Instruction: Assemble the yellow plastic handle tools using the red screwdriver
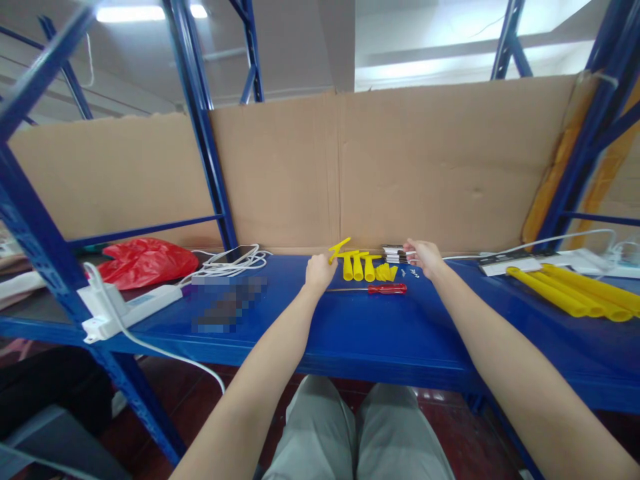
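Note:
My left hand (321, 272) is closed around a yellow plastic part (339, 249) with a forked top, at the back of the blue shelf. Just right of it stand several yellow tubular parts (359, 268), with small flat yellow pieces (387, 272) beside them. My right hand (424, 257) has its fingertips pinched at the right end of a stack of silvery and black strips (395, 254); whether it grips one is too small to tell. Small metal bits (414, 272) lie beneath that hand. A red-handled screwdriver (387, 289) lies in front of the yellow parts.
Long yellow tubes (570, 293) lie at the right. On the left are a white power strip (135, 312), coiled white cables (227, 263) and a red plastic bag (150, 262). A cardboard wall (400, 167) and blue posts (207, 147) stand behind.

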The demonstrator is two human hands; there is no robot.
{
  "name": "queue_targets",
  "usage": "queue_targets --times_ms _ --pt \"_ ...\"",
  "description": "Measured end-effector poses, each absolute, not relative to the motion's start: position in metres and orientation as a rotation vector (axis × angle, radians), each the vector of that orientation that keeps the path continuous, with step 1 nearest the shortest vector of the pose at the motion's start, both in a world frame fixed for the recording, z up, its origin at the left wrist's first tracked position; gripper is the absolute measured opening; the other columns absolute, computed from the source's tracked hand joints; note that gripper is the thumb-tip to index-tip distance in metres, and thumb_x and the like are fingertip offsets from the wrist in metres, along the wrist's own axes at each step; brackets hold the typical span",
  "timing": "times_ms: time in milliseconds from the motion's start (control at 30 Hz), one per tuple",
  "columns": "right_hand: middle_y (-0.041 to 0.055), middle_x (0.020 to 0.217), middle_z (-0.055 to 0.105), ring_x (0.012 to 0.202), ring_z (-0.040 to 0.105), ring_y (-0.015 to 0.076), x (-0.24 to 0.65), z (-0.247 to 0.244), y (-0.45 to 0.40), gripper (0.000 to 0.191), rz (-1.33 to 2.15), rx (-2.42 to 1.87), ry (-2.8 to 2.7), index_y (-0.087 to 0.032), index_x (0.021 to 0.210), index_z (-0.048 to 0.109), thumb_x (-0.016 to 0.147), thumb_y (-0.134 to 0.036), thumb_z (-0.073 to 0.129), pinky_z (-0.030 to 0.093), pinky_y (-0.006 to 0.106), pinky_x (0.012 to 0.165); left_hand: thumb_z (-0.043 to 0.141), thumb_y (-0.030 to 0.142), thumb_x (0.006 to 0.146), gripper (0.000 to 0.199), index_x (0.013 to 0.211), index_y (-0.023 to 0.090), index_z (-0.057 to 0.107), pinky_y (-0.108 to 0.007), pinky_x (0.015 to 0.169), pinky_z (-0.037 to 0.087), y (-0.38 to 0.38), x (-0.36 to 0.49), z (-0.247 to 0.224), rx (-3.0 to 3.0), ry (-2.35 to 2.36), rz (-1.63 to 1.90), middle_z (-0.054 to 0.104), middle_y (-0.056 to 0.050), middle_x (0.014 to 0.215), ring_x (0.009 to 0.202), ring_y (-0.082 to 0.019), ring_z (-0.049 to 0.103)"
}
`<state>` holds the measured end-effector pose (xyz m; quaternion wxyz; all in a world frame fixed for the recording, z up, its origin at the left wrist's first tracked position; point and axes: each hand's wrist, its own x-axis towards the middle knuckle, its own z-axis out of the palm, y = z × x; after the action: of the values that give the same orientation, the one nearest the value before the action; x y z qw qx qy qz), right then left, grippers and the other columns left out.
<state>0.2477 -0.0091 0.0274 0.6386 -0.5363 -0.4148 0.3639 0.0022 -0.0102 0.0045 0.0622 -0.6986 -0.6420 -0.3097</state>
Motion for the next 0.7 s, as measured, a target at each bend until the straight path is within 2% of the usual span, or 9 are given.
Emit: queue_targets --times_ms 100,233,367,500,700 --pt "-0.0019 0.057 0.055 0.041 0.043 0.0032 0.246 0.024 -0.01 0.026 0.803 -1.25 -1.016 -0.014 0.062 0.053 0.087 -0.013 0.05 0.031 0.015 0.038 0.049 0.03 0.089 0.035 0.119 0.021 0.065 -0.031 0.089 0.047 -0.004 0.003 -0.002 -2.142 -2.013 -0.853 0.069 -0.013 0.108 0.104 -0.026 0.064" --pt "-0.001 0.058 0.055 0.041 0.042 0.0033 0.245 0.021 -0.009 0.025 0.769 -1.285 -1.05 -0.014 0.062 0.054 0.086 -0.013 0.049 0.03 0.014 0.038 0.051 0.036 0.088 0.04 0.125 0.021 0.061 -0.031 0.093 0.045 0.004 0.008 -0.014 -2.29 -2.005 -0.795 0.066 -0.012 0.118 0.112 -0.026 0.06" --pt "-0.0001 0.058 0.055 0.042 0.042 0.0037 0.245 0.021 -0.009 0.024 0.748 -1.298 -1.074 -0.013 0.063 0.054 0.086 -0.013 0.049 0.03 0.015 0.037 0.046 0.031 0.09 0.046 0.133 0.016 0.051 -0.032 0.098 0.041 0.011 0.008 -0.021 -2.436 -2.016 -0.633 0.059 -0.013 0.128 0.119 -0.026 0.055" --pt "0.0002 0.059 0.055 0.042 0.043 0.0039 0.244 0.022 -0.01 0.024 0.74 -1.313 -1.109 -0.014 0.061 0.054 0.084 -0.013 0.049 0.031 0.015 0.039 0.04 0.029 0.092 0.049 0.139 0.02 0.043 -0.038 0.101 0.038 0.01 0.007 -0.022 -2.477 -2.061 -0.584 0.052 -0.012 0.136 0.124 -0.026 0.051" --pt "0.0015 0.06 0.058 0.045 0.046 0.0053 0.246 0.019 -0.002 0.019 0.676 -1.375 -1.179 -0.014 0.062 0.055 0.08 -0.014 0.052 0.032 0.016 0.041 0.036 0.03 0.092 0.049 0.14 0.026 0.042 -0.047 0.106 0.033 0.009 0.008 -0.019 -2.487 -2.093 -0.59 0.046 -0.006 0.142 0.13 -0.026 0.044"
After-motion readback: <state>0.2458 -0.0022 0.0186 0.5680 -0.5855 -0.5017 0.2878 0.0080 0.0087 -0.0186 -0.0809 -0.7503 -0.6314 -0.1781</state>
